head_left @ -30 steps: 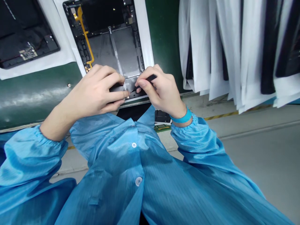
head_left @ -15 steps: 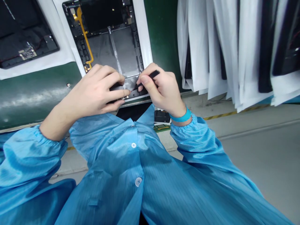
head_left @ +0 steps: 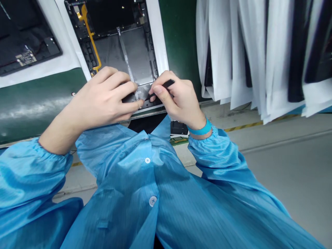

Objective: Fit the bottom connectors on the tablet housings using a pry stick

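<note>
An opened tablet chassis (head_left: 135,52) with a yellow flex cable (head_left: 89,33) lies on a white sheet (head_left: 158,38) on the green belt. My left hand (head_left: 103,98) is curled over the chassis's near edge, fingertips pressed down on the lower end of a thin ribbon strip (head_left: 124,52); what lies under them is hidden. My right hand (head_left: 176,97) pinches black tweezers (head_left: 162,87), whose tip points left and meets the left fingertips at the strip's end.
A second opened device (head_left: 26,41) lies on another white sheet at the far left. White foam sleeves holding dark panels (head_left: 259,52) hang in a row on the right. The green conveyor belt (head_left: 33,103) runs to the left, grey floor below.
The view has shifted slightly, so the chassis sits a little higher and further left. Both hands stay at the near edge; the tweezers moved only slightly.
</note>
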A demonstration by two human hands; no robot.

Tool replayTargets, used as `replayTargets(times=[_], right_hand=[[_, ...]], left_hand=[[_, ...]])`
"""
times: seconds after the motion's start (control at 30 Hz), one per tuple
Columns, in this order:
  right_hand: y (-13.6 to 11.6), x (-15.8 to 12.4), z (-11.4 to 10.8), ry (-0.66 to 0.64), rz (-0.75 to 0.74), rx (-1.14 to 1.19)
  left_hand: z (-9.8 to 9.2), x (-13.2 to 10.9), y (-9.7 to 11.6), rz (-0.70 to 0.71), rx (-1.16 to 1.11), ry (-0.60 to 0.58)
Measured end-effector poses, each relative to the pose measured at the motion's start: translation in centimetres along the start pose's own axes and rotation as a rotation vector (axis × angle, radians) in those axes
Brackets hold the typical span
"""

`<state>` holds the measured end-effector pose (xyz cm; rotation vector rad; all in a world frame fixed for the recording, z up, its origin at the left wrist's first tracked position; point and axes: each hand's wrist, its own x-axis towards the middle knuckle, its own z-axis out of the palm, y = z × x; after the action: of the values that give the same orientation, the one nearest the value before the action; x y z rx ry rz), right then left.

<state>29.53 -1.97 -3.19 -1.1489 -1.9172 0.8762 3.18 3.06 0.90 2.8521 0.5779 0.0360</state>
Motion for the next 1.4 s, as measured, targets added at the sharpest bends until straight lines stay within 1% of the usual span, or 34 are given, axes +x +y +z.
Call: replayTargets(times=[0.1, 0.27, 0.37, 0.53, 0.6, 0.73, 0.9, 1.03, 1.2, 1.33, 1.4], right_hand=[[-0.16, 0.01, -0.04, -0.016, 0.02, -0.003], [-0.16, 0.06, 0.14, -0.004, 0.027, 0.012], [-0.15, 0.12, 0.19, -0.013, 0.029, 0.002], [-0.23, 0.07, 0.12, -0.002, 0.042, 0.008], [-0.22, 0.05, 0.13, -0.002, 0.046, 0.013], [-0.12, 0.06, 0.24, 0.006, 0.052, 0.024], [0.0, 0.02, 0.34, 0.022, 0.037, 0.028], [0.16, 0.01, 0.38, 0.008, 0.039, 0.015], [0.1, 0.04, 0.32, -0.001, 0.031, -0.032], [0.37, 0.13, 0.48, -0.005, -0.032, -0.063], [0.65, 0.15, 0.62, -0.02, -0.071, -0.07]], left_hand=[[0.21, -0.09, -0.06, 0.004, 0.018, 0.019], [0.37, -0.45, -0.28, 0.058, 0.095, 0.085], [0.47, -0.6, -0.36, 0.056, 0.086, 0.119], [0.6, -0.6, -0.35, -0.005, -0.058, 0.098], [0.48, -0.55, -0.3, -0.017, -0.079, 0.087], [0.19, -0.42, -0.18, 0.009, 0.002, 0.062], [0.15, -0.29, -0.05, -0.012, -0.04, 0.046], [0.26, -0.25, -0.06, -0.013, -0.03, 0.067], [0.4, -0.29, -0.26, -0.014, -0.043, 0.049], [0.64, -0.43, -0.38, 0.03, 0.058, 0.06], [0.68, -0.55, -0.35, 0.04, 0.069, 0.068]])
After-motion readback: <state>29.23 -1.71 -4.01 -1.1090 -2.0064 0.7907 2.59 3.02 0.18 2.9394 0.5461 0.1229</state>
